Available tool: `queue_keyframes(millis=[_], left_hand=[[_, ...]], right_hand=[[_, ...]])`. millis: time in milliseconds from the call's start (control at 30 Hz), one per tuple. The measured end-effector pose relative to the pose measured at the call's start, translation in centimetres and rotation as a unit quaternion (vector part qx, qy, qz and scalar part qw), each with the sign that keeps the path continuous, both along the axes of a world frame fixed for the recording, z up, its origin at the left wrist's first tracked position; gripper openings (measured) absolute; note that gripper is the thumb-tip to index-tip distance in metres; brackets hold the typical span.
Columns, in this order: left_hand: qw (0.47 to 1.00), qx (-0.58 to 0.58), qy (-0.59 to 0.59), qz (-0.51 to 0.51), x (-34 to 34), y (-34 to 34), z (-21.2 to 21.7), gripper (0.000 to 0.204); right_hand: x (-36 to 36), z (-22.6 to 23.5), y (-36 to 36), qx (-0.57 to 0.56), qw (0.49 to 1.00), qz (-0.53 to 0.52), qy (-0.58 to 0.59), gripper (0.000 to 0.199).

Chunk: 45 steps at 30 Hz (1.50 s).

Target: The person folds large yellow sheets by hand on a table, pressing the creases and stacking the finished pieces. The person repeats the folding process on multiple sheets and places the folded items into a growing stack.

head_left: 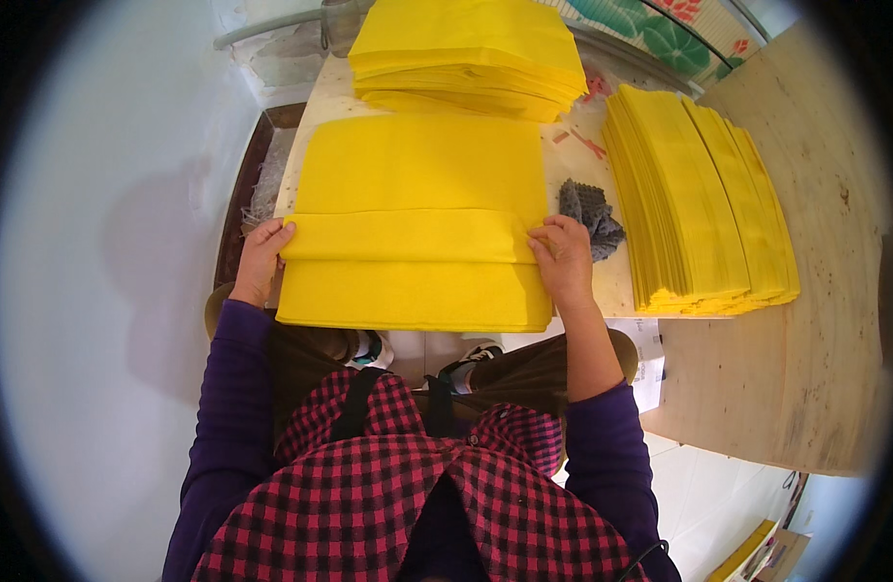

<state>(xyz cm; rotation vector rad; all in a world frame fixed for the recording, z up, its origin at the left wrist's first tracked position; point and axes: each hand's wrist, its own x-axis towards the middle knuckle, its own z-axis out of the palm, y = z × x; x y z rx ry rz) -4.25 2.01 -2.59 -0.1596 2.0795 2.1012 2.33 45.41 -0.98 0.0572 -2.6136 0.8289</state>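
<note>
A yellow felt-like cloth sheet [398, 236] lies across the table in front of me, with a narrow band folded over along its width. It rests on more yellow cloth [417, 296] of the same kind, whose near edge reaches the table's front. My left hand [260, 260] is closed on the left end of the folded band, thumb on top. At the band's right end, my right hand [565, 260] pinches the cloth between thumb and fingers. Just beyond the right hand sits a crumpled dark grey cloth [592, 218].
Behind the work stands a thick pile of yellow cloth [466, 58]. To the right, folded yellow pieces [694, 204] are stacked in a long row on the wooden table [611, 298]. Small red strips [588, 145] lie between them. A pale wall [107, 291] rises at left.
</note>
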Motion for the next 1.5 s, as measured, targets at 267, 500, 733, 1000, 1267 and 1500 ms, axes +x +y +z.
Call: queue_keyframes(millis=[267,500,733,1000,1267,1500], left_hand=[[0.999,0.032,0.009,0.013,-0.3,0.1,-1.0,0.016],[1.000,0.002,-0.005,-0.006,-0.2,-0.5,-0.6,0.020],[1.000,0.008,-0.001,0.001,0.0,0.0,-0.2,0.020],[1.000,0.005,-0.005,-0.008,-0.3,-0.8,-0.9,0.017],[0.998,0.056,-0.002,0.012,-0.1,0.2,-0.9,0.017],[0.999,-0.030,0.001,0.016,0.2,-0.1,-0.2,0.018]], right_hand=[[-0.4,1.7,3.1,-0.097,0.983,-0.154,-0.011,0.012],[-0.8,-0.4,4.7,0.122,0.971,-0.188,-0.080,0.014],[-1.2,-0.8,5.4,0.122,0.973,-0.183,-0.065,0.015],[-0.3,-1.0,5.8,0.088,0.981,-0.155,-0.072,0.010],[0.1,0.9,4.2,-0.039,0.995,-0.096,-0.015,0.030],[0.8,1.7,-0.1,0.075,0.995,0.061,-0.001,0.033]])
